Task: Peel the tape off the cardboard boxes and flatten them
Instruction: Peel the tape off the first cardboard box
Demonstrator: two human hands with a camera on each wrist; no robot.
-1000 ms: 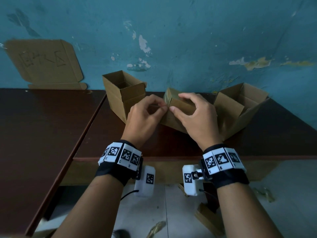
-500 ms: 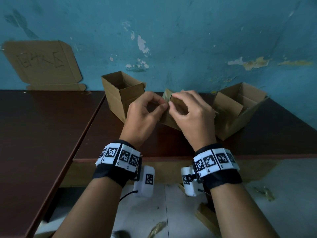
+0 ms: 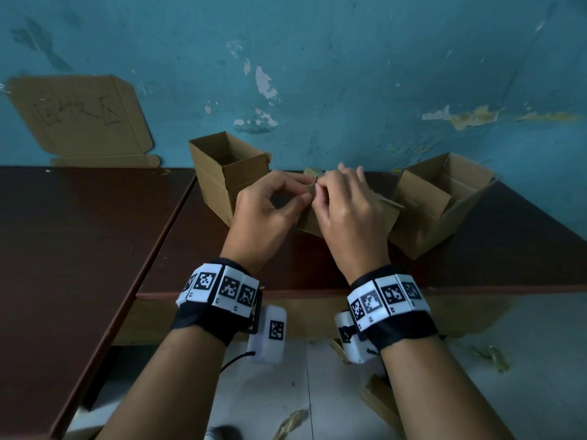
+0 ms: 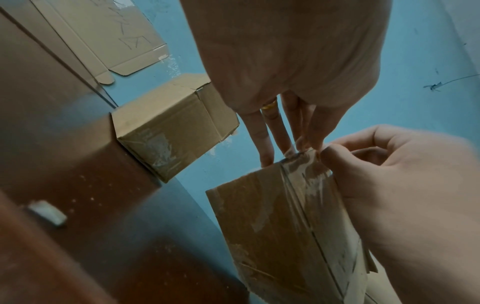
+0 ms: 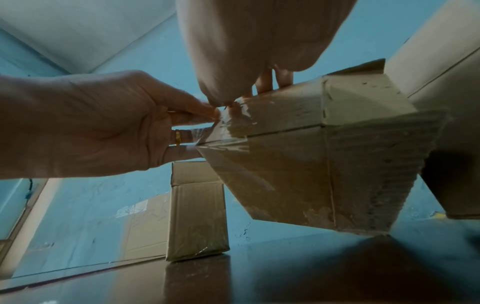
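A small brown cardboard box (image 3: 308, 221) stands tilted on the dark table (image 3: 222, 265), mostly hidden behind both hands. Clear tape (image 4: 306, 170) runs over its seam and corner, also visible as tape (image 5: 233, 125) in the right wrist view. My left hand (image 3: 303, 194) grips the box's upper corner, thumb in front and fingers (image 4: 267, 144) behind the edge. My right hand (image 3: 319, 190) pinches the tape's end at that corner between thumb and forefinger (image 4: 335, 152); its other fingers lie over the box top.
An open box (image 3: 228, 173) stands just left of the hands, and a larger open box (image 3: 441, 201) lies tipped at the right. Flat cardboard (image 3: 79, 119) leans on the blue wall. A second table (image 3: 79, 233) adjoins on the left. Tape scraps (image 3: 490, 357) litter the floor.
Both hands have moved up the box to its top corner, fingertips meeting there. The right hand left the box's front face and now pinches at the tape end.
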